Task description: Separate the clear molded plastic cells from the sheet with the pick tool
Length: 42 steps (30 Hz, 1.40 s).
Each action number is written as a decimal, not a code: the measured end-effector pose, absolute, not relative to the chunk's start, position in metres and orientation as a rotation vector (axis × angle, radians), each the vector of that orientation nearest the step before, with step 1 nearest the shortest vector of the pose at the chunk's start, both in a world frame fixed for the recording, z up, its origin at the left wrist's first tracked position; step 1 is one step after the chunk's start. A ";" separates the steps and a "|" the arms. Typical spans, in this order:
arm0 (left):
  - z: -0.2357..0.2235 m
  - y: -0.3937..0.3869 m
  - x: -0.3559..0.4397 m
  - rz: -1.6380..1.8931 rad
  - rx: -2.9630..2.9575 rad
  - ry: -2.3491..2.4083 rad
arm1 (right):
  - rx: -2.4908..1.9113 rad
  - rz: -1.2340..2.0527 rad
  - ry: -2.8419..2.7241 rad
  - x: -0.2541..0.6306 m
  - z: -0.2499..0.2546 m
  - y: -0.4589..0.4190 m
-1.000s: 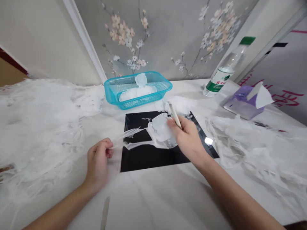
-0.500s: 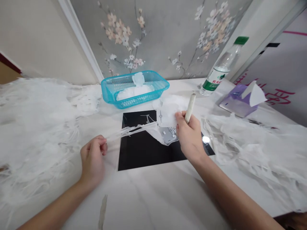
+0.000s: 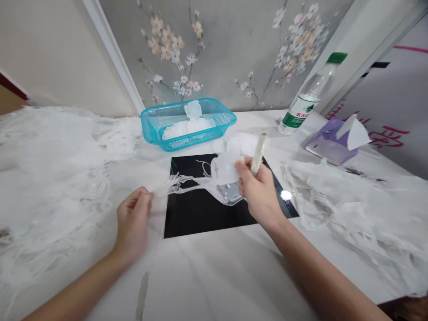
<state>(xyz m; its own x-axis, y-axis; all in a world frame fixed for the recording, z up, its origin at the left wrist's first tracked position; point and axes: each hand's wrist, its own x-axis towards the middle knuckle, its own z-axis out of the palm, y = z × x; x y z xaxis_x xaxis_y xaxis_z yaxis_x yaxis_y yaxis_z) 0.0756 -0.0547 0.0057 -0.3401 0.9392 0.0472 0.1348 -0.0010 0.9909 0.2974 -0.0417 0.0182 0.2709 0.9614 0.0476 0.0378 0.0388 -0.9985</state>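
The right hand [image 3: 259,194] has come down from its raised position half a second ago and now sits over the black mat [image 3: 200,214] on the counter [image 3: 217,276], fingers clamped on a white film piece [image 3: 227,167] and a thin stick [image 3: 258,154]. The left hand [image 3: 132,223] pinches the trailing strips [image 3: 174,185] — fingers together — so the strips hang slacker than before, still attached to the piece.

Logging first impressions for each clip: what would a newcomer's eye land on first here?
Probably the black mat at table centre, where the right hand grips a pale stick-like tool and a white translucent piece, while the left hand pinches its stringy trimmings. Behind sits a turquoise basket; heaps of white scraps flank both sides.
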 end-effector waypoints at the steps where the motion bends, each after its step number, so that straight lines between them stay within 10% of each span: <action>1: 0.006 -0.056 0.076 1.408 1.201 1.552 | -1.303 0.997 -1.063 0.294 0.021 -0.044; 13: 0.001 -0.065 0.078 0.924 1.155 1.191 | -0.882 0.947 -2.190 0.258 0.028 -0.082; 22: 0.003 -0.062 0.082 1.003 1.102 1.271 | -1.210 0.882 -1.505 0.276 0.033 -0.077; 42: 0.009 -0.055 0.087 1.355 0.787 1.299 | -1.265 0.944 -1.997 0.261 0.015 -0.069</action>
